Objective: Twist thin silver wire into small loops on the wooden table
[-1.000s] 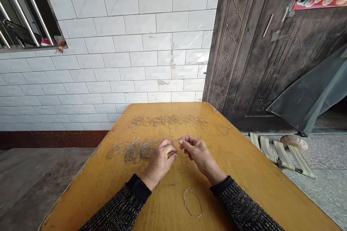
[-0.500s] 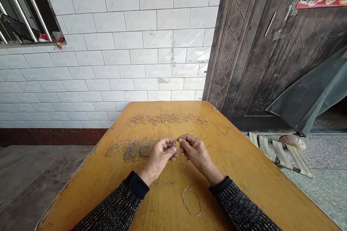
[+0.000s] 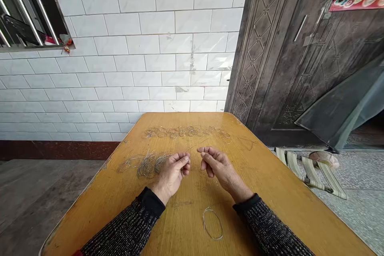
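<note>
My left hand (image 3: 173, 173) is closed in a pinch on a thin wire (image 3: 198, 144), which sticks out past the fingertips up to the right. A short gap away, my right hand (image 3: 218, 168) has its index finger stretched out and the thumb just below; I see nothing held in it. Beside my left hand lies a pile of coiled wires (image 3: 147, 166), partly hidden behind that hand. A single wire loop (image 3: 213, 224) rests on the table between my forearms.
A row of wire loops (image 3: 186, 131) runs across the far part of the wooden table (image 3: 270, 208). One loose dark wire (image 3: 246, 143) lies at the right. The tiled wall (image 3: 135, 68) stands behind, with a dark door (image 3: 279, 68) and a strapped folding stool (image 3: 310, 174) at right.
My hands have drawn apart from nearly touching. My left hand has shifted left with the wire, while my right hand's fingers have loosened and come off it.
</note>
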Demonstrator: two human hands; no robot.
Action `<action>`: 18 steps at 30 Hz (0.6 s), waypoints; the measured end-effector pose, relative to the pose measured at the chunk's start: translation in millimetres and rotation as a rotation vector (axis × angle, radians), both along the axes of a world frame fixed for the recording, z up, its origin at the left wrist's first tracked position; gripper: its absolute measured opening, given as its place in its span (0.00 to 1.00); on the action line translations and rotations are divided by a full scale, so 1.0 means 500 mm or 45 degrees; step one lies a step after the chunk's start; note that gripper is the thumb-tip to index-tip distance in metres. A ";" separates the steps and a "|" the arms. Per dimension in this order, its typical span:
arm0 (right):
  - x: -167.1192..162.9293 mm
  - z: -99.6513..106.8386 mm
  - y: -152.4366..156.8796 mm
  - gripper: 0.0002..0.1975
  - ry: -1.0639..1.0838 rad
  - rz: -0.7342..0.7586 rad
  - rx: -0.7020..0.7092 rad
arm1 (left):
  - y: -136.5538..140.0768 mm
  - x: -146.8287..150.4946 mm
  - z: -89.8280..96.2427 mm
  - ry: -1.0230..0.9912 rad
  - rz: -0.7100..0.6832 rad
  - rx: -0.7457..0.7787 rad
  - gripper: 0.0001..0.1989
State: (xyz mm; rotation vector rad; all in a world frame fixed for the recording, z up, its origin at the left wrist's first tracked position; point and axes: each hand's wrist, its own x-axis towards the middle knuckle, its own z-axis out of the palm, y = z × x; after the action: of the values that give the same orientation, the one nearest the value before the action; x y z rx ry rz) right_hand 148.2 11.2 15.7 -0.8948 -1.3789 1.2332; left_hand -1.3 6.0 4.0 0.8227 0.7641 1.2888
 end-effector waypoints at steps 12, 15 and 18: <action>0.002 0.008 -0.004 0.14 0.039 0.142 -0.087 | 0.011 -0.012 0.006 -0.034 0.065 0.064 0.11; -0.001 0.003 -0.002 0.14 0.099 0.072 -0.130 | -0.001 -0.003 0.010 0.015 -0.063 0.063 0.11; -0.004 -0.003 0.001 0.14 0.154 0.071 -0.172 | -0.012 0.007 0.011 0.055 -0.162 0.097 0.11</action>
State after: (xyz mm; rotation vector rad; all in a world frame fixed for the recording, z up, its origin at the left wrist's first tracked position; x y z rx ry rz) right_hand 146.4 11.9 14.1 -0.8642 -1.2433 1.4136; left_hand 2.0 0.1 9.5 0.9485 0.6890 1.1951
